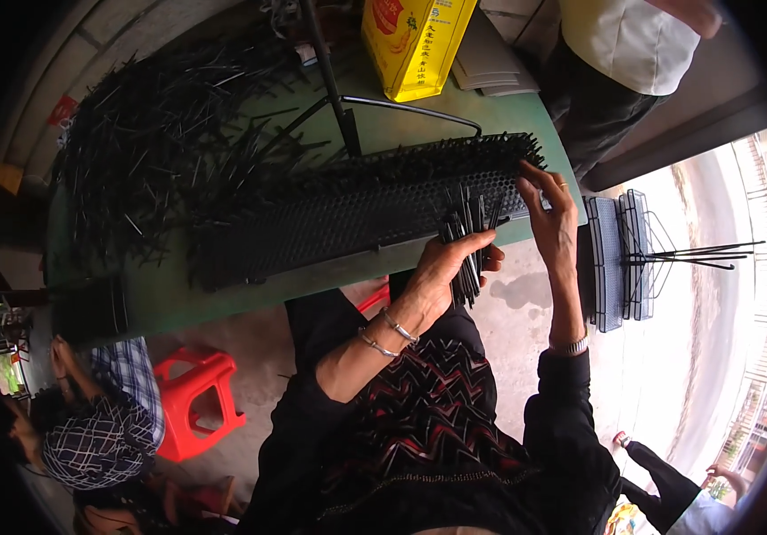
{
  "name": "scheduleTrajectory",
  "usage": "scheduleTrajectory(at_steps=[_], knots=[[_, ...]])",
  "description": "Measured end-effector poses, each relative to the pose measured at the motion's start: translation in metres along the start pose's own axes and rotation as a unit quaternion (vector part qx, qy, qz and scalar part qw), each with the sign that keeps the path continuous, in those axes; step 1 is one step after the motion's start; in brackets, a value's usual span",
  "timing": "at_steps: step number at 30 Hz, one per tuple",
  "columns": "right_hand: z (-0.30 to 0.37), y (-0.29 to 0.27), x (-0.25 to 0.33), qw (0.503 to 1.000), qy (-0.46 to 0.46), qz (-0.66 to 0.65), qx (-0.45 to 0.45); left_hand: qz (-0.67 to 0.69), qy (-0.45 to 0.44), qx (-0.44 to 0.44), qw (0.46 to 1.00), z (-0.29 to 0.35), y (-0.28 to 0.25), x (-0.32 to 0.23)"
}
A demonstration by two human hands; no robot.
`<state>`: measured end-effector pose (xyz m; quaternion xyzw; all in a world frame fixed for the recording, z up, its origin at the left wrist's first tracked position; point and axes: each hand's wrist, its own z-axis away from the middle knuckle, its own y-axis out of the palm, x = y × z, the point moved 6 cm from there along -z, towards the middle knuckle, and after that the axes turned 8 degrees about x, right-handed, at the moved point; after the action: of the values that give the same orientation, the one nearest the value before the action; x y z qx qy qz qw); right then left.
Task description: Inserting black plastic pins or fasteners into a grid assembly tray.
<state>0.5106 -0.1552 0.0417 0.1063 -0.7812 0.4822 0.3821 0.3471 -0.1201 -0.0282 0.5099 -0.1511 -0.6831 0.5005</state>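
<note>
I have the left hand wrapped firmly round a bundle of sticks, by the near edge of the mesh rack | right hand at the rack's right end, fingers bent downward; whether they pinch anything, I cannot tell.

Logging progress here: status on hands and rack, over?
Left hand gripping black sticks; right hand at right end of rack. More sticks along rack's far side. Pole behind, clear of both hands.
</note>
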Motion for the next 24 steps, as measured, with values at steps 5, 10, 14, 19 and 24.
scheduleTrajectory(at_steps=[5, 10, 14, 19, 24], knots=[[0.021, 0.011, 0.030, 0.955, 0.068, -0.207, 0.200, -0.044, 0.001, -0.006, 0.999, 0.007, 0.007, -0.003], [0.026, 0.008, 0.018, 0.949, 0.089, -0.205, 0.224, -0.067, -0.013, 0.010, 0.998, 0.004, 0.009, 0.002], [0.030, 0.006, 0.013, 0.938, 0.101, -0.219, 0.249, -0.076, -0.019, 0.030, 0.996, 0.001, 0.007, 0.007], [0.032, -0.007, 0.013, 0.945, 0.119, -0.227, 0.203, -0.024, -0.011, 0.000, 1.000, -0.004, 0.001, 0.011], [0.023, -0.056, 0.000, 0.987, 0.077, -0.089, -0.110, 0.071, -0.014, 0.019, 0.997, -0.016, -0.006, 0.018]])
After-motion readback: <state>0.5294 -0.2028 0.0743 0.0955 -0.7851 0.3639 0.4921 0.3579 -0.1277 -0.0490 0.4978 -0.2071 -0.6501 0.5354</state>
